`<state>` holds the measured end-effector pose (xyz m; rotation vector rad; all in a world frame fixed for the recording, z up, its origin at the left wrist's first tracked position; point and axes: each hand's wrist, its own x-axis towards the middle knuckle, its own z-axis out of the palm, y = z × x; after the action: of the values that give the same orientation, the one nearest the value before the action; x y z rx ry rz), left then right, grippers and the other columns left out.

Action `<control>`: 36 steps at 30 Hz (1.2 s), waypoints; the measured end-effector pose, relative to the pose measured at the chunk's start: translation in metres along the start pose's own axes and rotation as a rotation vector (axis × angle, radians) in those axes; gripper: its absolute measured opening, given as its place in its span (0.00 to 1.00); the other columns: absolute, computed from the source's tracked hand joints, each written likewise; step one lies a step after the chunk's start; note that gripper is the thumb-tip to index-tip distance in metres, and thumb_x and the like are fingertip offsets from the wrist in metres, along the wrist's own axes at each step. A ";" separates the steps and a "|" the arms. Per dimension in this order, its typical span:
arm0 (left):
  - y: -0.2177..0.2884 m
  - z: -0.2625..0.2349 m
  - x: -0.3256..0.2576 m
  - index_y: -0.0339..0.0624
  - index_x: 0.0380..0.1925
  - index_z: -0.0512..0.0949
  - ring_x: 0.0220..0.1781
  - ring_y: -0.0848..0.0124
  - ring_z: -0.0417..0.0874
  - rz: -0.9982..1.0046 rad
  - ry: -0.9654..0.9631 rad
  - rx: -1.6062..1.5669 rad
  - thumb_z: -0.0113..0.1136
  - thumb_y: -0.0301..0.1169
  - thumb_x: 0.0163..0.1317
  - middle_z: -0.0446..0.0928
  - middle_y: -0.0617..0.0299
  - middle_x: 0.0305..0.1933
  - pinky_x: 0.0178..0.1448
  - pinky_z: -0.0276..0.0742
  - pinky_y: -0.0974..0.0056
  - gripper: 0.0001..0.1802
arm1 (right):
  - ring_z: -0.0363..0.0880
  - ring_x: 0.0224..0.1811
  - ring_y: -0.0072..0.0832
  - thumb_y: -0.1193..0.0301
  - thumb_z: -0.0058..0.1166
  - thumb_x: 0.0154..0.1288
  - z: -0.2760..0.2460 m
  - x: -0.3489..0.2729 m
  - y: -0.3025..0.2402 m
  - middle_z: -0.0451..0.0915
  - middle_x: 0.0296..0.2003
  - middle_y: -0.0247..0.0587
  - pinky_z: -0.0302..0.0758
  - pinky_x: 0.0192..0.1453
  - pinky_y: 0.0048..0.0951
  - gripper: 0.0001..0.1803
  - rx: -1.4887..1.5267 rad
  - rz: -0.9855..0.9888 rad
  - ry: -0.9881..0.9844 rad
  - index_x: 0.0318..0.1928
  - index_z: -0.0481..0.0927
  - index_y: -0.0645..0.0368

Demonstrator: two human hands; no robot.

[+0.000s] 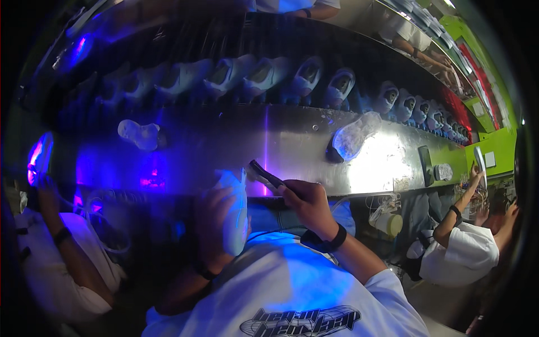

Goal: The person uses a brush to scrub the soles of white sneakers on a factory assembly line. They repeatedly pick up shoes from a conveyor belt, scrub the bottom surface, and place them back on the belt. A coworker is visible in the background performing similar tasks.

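Has metal bench [224, 140], washed blue-violet at left, glaring white at right; shows green panels [501, 140] and red strip [480, 83] at far right.

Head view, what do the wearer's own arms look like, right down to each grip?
The left grip and right grip are both gloveless. A black wristband circles the right wrist, a similar dark band the left. Forearms are bare below a white short-sleeved T-shirt, lit partly blue, with a dark chest print.

My left hand [211, 222], blurred, is curled in a grip; my right hand [310, 205] is clenched, its forearm [362, 258] slanting from near right
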<state>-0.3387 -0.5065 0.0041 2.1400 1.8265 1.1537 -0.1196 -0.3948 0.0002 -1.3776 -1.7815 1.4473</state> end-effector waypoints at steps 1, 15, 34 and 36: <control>-0.002 0.001 -0.002 0.40 0.65 0.68 0.74 0.41 0.72 -0.002 0.004 -0.013 0.78 0.26 0.51 0.72 0.46 0.66 0.81 0.57 0.33 0.41 | 0.73 0.24 0.22 0.63 0.61 0.74 0.003 0.003 0.002 0.77 0.21 0.44 0.72 0.31 0.33 0.15 0.007 -0.004 -0.005 0.42 0.87 0.65; -0.004 0.003 -0.005 0.41 0.64 0.69 0.73 0.40 0.72 -0.035 0.024 -0.031 0.76 0.26 0.54 0.74 0.46 0.65 0.80 0.57 0.33 0.38 | 0.73 0.31 0.17 0.72 0.62 0.75 0.010 -0.032 0.001 0.82 0.28 0.36 0.72 0.34 0.29 0.11 0.409 0.072 -0.121 0.44 0.85 0.73; 0.011 0.007 0.010 0.36 0.62 0.73 0.68 0.44 0.76 -0.076 0.121 0.028 0.70 0.25 0.58 0.76 0.44 0.63 0.76 0.66 0.40 0.31 | 0.73 0.26 0.24 0.67 0.62 0.76 -0.017 -0.060 -0.032 0.80 0.26 0.43 0.70 0.32 0.30 0.14 0.169 -0.050 -0.200 0.46 0.87 0.69; 0.017 0.005 0.017 0.35 0.61 0.74 0.67 0.45 0.78 -0.080 0.129 0.071 0.68 0.25 0.59 0.77 0.44 0.61 0.74 0.67 0.40 0.28 | 0.76 0.26 0.28 0.67 0.63 0.75 -0.017 -0.063 -0.036 0.81 0.27 0.48 0.72 0.32 0.32 0.14 0.181 -0.075 -0.166 0.46 0.87 0.68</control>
<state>-0.3222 -0.4945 0.0173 2.0516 2.0169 1.2532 -0.0951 -0.4412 0.0531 -1.1170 -1.7310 1.6782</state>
